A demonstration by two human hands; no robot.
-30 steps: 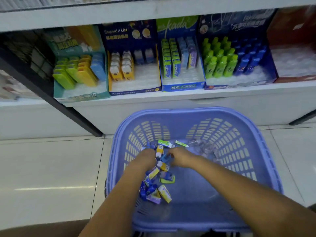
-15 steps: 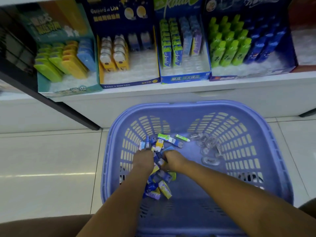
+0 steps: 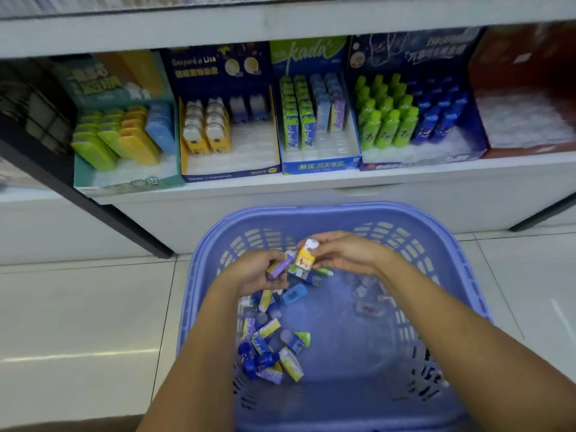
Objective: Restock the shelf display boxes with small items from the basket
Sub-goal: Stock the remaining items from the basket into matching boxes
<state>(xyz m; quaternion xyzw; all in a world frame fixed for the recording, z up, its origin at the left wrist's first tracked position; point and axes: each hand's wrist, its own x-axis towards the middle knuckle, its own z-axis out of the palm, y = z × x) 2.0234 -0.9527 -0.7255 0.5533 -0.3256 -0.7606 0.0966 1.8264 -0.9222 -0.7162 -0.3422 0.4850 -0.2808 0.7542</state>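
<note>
Left hand point(image 3: 252, 271) grips purple pack point(image 3: 278, 267), right hand point(image 3: 346, 254) pinches yellow eraser point(image 3: 305, 256), below "kada" box point(image 3: 319, 166).

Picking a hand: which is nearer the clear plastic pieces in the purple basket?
Right. The right hand, pinching a yellow white-capped item, is just beyond the clear plastic pieces; the left hand, gripping a purple box, is farther left.

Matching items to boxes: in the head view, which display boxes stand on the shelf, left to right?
teal box → navy Gaspard et Lisa box → kada box → navy box of green and blue bottles → red box
</note>
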